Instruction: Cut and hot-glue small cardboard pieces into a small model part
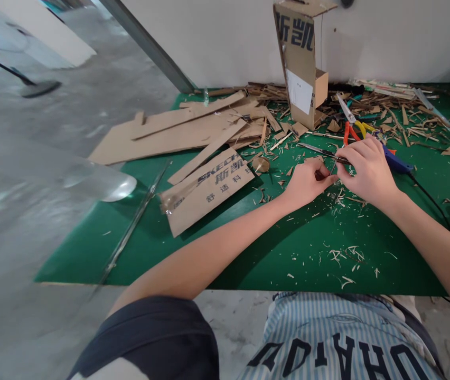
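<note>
My left hand (pixel 309 182) and my right hand (pixel 367 168) meet over the green mat (pixel 272 248), fingers pinched together. Between them runs a thin dark metal tool or strip (pixel 320 151), pointing up and left; my right hand's fingers close on its near end. What my left fingers pinch is too small to make out. Fine pale shavings (pixel 344 198) lie scattered under and in front of both hands.
Flat cardboard pieces (pixel 177 132) and a printed cardboard panel (pixel 209 190) lie to the left. A tall upright cardboard box (pixel 300 63) stands at the back. Orange-handled pliers (pixel 352 129), a blue tool with a cable (pixel 397 163), a long metal ruler (pixel 133 224) and cardboard scraps surround it.
</note>
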Action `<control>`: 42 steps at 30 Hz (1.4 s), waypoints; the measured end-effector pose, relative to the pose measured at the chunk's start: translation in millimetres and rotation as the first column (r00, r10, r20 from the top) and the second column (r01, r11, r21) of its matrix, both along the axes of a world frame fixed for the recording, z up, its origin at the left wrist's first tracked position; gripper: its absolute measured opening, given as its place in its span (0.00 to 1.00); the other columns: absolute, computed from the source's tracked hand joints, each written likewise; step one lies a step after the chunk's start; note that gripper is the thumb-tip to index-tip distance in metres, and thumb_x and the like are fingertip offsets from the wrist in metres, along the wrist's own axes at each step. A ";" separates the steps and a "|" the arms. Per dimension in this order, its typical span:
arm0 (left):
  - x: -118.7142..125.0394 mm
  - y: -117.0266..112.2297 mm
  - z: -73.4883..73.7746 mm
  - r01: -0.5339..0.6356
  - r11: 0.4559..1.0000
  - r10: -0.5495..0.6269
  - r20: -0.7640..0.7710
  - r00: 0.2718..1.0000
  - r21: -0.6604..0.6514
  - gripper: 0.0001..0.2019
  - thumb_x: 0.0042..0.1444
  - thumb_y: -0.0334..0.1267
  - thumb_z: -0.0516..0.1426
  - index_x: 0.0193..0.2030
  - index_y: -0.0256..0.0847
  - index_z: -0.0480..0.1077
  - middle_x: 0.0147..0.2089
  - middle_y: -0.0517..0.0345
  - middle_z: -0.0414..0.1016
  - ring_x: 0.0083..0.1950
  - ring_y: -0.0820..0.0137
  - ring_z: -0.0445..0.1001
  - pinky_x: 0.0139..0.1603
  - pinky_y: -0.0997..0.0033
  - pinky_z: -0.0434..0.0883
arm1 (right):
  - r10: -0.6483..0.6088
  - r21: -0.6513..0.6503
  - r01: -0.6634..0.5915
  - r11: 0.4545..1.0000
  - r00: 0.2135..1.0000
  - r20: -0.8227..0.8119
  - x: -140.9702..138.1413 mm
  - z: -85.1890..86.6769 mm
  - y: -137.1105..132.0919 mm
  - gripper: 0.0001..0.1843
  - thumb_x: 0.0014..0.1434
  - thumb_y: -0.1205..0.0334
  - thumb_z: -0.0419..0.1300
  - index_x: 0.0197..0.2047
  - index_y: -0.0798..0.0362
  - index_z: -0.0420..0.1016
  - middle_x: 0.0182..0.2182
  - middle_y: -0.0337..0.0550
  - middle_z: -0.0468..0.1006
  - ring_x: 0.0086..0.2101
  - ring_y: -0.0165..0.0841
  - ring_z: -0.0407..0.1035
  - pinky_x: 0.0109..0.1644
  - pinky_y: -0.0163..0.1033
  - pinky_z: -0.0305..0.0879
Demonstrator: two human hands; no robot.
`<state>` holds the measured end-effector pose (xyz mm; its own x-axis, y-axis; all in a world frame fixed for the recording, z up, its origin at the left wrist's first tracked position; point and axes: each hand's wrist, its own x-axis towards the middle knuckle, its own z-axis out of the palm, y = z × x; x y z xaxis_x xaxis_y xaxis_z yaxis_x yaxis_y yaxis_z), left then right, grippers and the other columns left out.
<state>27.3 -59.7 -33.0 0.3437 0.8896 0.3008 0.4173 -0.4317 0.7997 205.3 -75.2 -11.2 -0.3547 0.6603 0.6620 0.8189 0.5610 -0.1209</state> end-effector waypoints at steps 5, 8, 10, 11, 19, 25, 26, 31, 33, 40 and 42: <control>-0.4 1.4 -1.0 -0.022 0.998 0.029 0.098 0.995 -0.063 0.13 0.56 0.37 0.63 0.26 0.42 0.63 0.20 0.66 0.67 0.23 0.75 0.67 0.26 0.72 0.61 | 0.031 0.031 -0.031 0.999 0.999 0.011 3.3 2.8 -2.2 0.11 0.62 0.65 0.60 0.48 0.49 0.74 0.43 0.46 0.78 0.47 0.43 0.70 0.67 0.61 0.59; -0.7 2.1 -0.8 -0.005 0.992 0.027 0.174 0.984 -0.125 0.14 0.57 0.40 0.63 0.27 0.42 0.62 0.20 0.68 0.68 0.21 0.75 0.70 0.25 0.73 0.63 | 0.041 0.055 -0.043 0.998 0.999 0.029 5.1 2.9 -3.3 0.15 0.62 0.64 0.60 0.52 0.48 0.71 0.48 0.47 0.78 0.50 0.44 0.69 0.69 0.63 0.55; -0.8 2.1 -0.4 0.014 0.988 0.016 0.197 0.980 -0.151 0.14 0.56 0.41 0.63 0.27 0.42 0.63 0.20 0.67 0.69 0.22 0.75 0.73 0.26 0.73 0.65 | 0.046 0.081 -0.049 0.996 0.998 0.041 5.6 2.2 -3.1 0.15 0.63 0.64 0.59 0.53 0.47 0.71 0.48 0.45 0.78 0.51 0.43 0.70 0.70 0.62 0.54; -0.8 2.0 -0.1 0.016 0.987 0.016 0.199 0.980 -0.160 0.14 0.56 0.42 0.64 0.27 0.42 0.63 0.20 0.67 0.69 0.22 0.74 0.74 0.26 0.73 0.66 | 0.046 0.096 -0.050 0.994 0.998 0.044 5.9 1.7 -2.7 0.14 0.63 0.65 0.59 0.52 0.47 0.71 0.48 0.45 0.79 0.50 0.43 0.70 0.70 0.62 0.54; -0.4 2.0 2.2 0.126 0.959 -0.052 0.278 0.959 -0.255 0.18 0.53 0.49 0.66 0.28 0.42 0.64 0.18 0.67 0.69 0.20 0.77 0.71 0.23 0.77 0.62 | 0.030 0.161 -0.033 0.986 0.999 0.023 10.1 -1.2 2.5 0.08 0.65 0.63 0.58 0.48 0.47 0.72 0.42 0.43 0.81 0.46 0.42 0.73 0.65 0.60 0.59; -0.9 2.9 1.4 0.139 0.958 -0.066 0.279 0.958 -0.251 0.20 0.52 0.52 0.67 0.28 0.42 0.63 0.17 0.67 0.68 0.20 0.77 0.70 0.22 0.77 0.60 | 0.032 0.102 -0.034 0.994 0.999 0.027 9.8 2.2 -0.8 0.08 0.64 0.64 0.59 0.46 0.45 0.73 0.44 0.42 0.81 0.46 0.42 0.72 0.64 0.58 0.59; -1.0 3.0 1.2 0.138 0.959 -0.066 0.278 0.958 -0.246 0.21 0.52 0.52 0.67 0.28 0.42 0.63 0.17 0.67 0.68 0.20 0.77 0.70 0.22 0.77 0.60 | 0.034 0.085 -0.036 0.996 0.999 0.029 9.7 2.9 -1.5 0.08 0.64 0.64 0.59 0.46 0.45 0.73 0.44 0.42 0.81 0.46 0.42 0.72 0.64 0.58 0.59; -0.8 2.6 0.8 0.138 0.963 -0.072 0.270 0.960 -0.232 0.21 0.53 0.52 0.67 0.27 0.41 0.63 0.17 0.68 0.67 0.20 0.77 0.71 0.22 0.77 0.61 | 0.040 0.057 -0.041 0.998 0.999 0.020 8.9 4.3 -2.9 0.10 0.62 0.67 0.59 0.46 0.44 0.74 0.44 0.42 0.81 0.46 0.42 0.71 0.64 0.60 0.59; -0.7 2.1 1.1 0.131 0.964 -0.069 0.260 0.963 -0.230 0.20 0.53 0.51 0.67 0.27 0.41 0.64 0.17 0.68 0.67 0.20 0.77 0.71 0.22 0.77 0.61 | 0.043 0.061 -0.044 0.997 0.999 0.017 8.4 4.2 -2.9 0.10 0.62 0.67 0.59 0.45 0.45 0.74 0.43 0.41 0.81 0.45 0.42 0.71 0.64 0.59 0.59; -0.2 1.8 1.2 0.128 0.974 -0.084 0.227 0.970 -0.189 0.15 0.57 0.40 0.64 0.27 0.41 0.62 0.18 0.68 0.67 0.20 0.77 0.71 0.22 0.78 0.62 | 0.076 0.122 -0.077 0.990 0.997 0.017 7.1 3.3 -2.7 0.06 0.62 0.66 0.59 0.43 0.47 0.73 0.41 0.42 0.80 0.45 0.41 0.72 0.63 0.56 0.61; 0.0 2.1 0.8 0.123 0.975 -0.080 0.226 0.971 -0.186 0.14 0.57 0.39 0.63 0.27 0.41 0.62 0.19 0.68 0.66 0.20 0.77 0.72 0.22 0.78 0.62 | 0.062 0.113 -0.064 0.991 0.998 0.020 6.2 3.0 -2.9 0.06 0.62 0.66 0.59 0.42 0.47 0.73 0.41 0.43 0.80 0.45 0.41 0.72 0.62 0.56 0.62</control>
